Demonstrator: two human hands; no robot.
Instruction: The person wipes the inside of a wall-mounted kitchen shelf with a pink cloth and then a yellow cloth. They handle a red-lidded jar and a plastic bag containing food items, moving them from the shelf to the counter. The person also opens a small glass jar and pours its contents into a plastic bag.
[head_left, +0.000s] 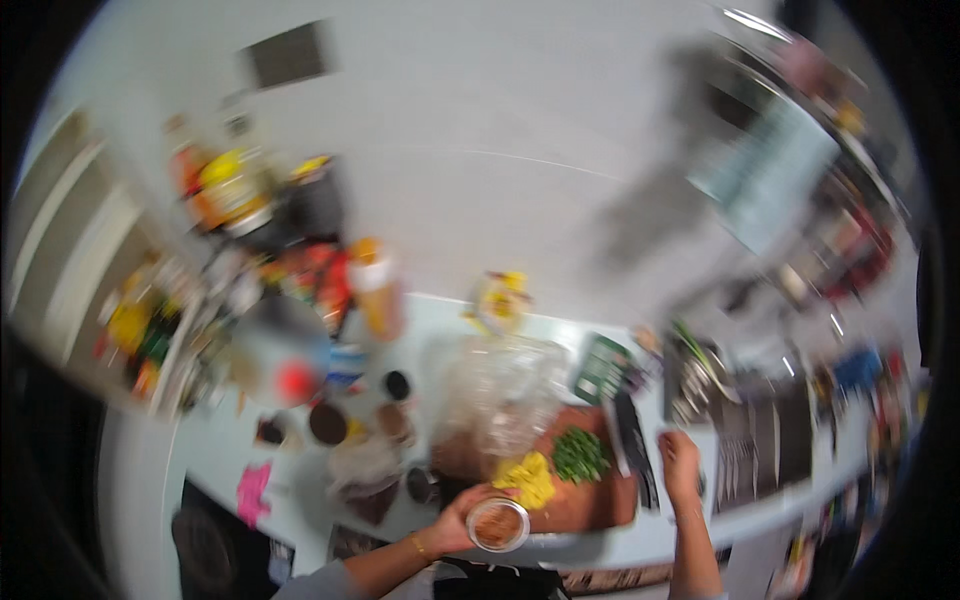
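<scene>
My left hand (456, 523) grips a round clear tub (498, 525) of brownish-orange food, its top facing me, at the front edge of a reddish-brown cutting board (577, 517). On the board lie a heap of chopped green herbs (580, 454) and, beside the tub, a crumpled-looking yellow pile (529, 480). My right hand (679, 459) is raised right of the board, near the sink, its fingers curled; blur hides whether it holds anything. Between that hand and the herbs, a long black object (631, 442) with a pale edge lies along the board's right side.
A clear plastic bag (510, 382) stands behind the board, beside a green package (602, 367). At right is a metal sink (765, 457) with a drying rack. Jars, bottles and a pink cloth (253, 493) fill the left. A dark hob (217, 547) sits front left.
</scene>
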